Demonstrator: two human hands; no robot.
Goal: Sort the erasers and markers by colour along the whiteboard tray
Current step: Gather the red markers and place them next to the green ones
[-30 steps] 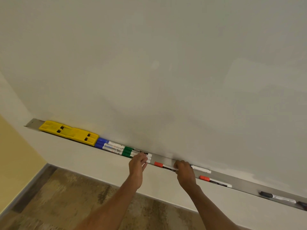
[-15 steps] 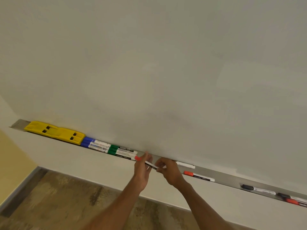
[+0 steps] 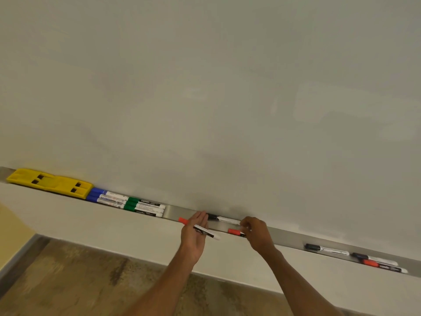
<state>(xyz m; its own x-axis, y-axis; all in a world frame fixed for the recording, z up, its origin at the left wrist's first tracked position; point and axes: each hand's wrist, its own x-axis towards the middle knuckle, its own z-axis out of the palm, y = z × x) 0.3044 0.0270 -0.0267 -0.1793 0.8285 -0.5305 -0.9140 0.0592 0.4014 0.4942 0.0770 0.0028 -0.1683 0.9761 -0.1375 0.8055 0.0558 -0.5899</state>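
I counted: yellow erasers point(image 3: 49, 183) 2 | blue markers point(image 3: 107, 197) 3 | green markers point(image 3: 143, 205) 3 | red markers point(image 3: 182, 220) 3 | black markers point(image 3: 325, 249) 3

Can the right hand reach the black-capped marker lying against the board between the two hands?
Probably yes: the black-capped marker lies uncovered just beside the right hand, though its fingers already pinch a red-capped marker.

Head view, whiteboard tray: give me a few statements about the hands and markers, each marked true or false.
1. The left hand holds a red-capped marker. True.
2. The two yellow plastic erasers sit at the tray's right end. False: at its left end.
3. Green-capped markers lie directly right of the blue-capped markers. True.
4. The right hand hangs away from the metal tray. False: its fingers are on a second red-capped marker there.
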